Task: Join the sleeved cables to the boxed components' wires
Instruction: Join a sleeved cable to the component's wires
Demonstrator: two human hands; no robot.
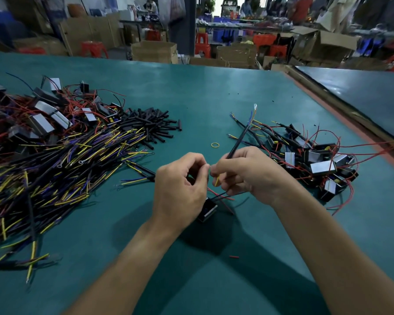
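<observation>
My right hand (243,173) grips a black sleeved cable (241,135) that rises up and away, with blue and yellow cores fanning out at its far tip; a short yellow core pokes out below the fingers. My left hand (180,183) pinches a thin wire end right beside the right fingertips. A small black boxed component (207,210) hangs just below my left hand, its red and black wires (221,196) running up toward the fingers. The meeting point of the wires is hidden by my fingers.
On the green table (191,98), a big heap of sleeved cables (55,167) and boxed components (43,119) fills the left, with black sleeve tubes (150,126) behind it. Components with cables attached (316,160) lie at right. A yellow rubber band (215,145) and a red scrap (233,257) lie loose.
</observation>
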